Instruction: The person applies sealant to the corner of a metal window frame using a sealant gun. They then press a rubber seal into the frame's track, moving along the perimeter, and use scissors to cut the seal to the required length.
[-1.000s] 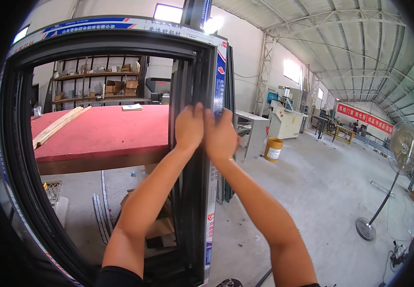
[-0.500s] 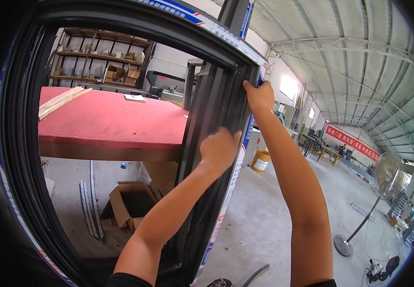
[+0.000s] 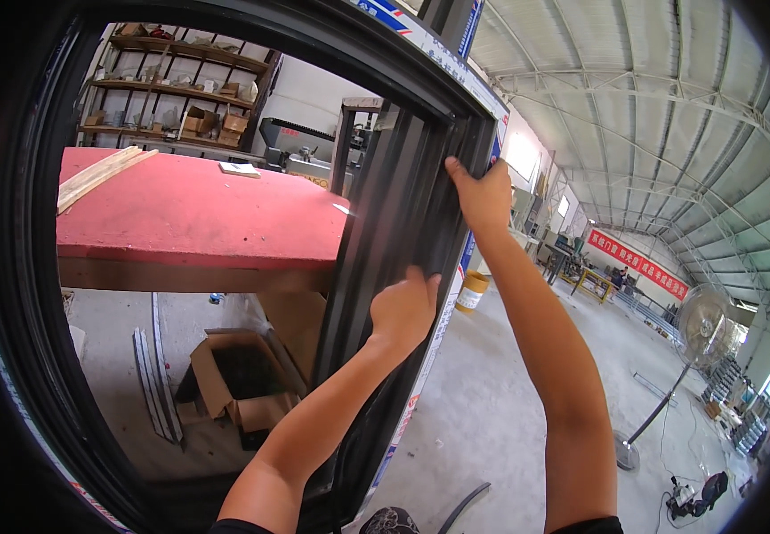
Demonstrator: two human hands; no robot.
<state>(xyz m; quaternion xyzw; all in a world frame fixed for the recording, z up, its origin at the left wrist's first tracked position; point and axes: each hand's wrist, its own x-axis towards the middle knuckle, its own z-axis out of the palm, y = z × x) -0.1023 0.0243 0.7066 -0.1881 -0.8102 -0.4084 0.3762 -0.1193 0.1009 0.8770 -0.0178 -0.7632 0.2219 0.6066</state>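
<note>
A black window frame (image 3: 35,267) with blue-and-white protective film (image 3: 429,351) along its outer side stands upright before me. My right hand (image 3: 484,198) grips its right upright just below the top corner, thumb on the front face and fingers around the outer edge. Lower on that same upright is my left hand (image 3: 403,307), closed, its fingers curled against the dark profile. Whatever the left fingers may hold is hidden from view.
Through the frame show a red-topped table (image 3: 198,209) with wooden strips (image 3: 104,178), an open cardboard box (image 3: 242,374) and shelving (image 3: 176,84). To the right stand a yellow bucket (image 3: 472,291) and a pedestal fan (image 3: 703,329). A dark hose piece (image 3: 467,507) lies on the floor.
My left hand has moved down along the right upright. The right hand keeps its grip near the top corner. The whole view has shifted slightly.
</note>
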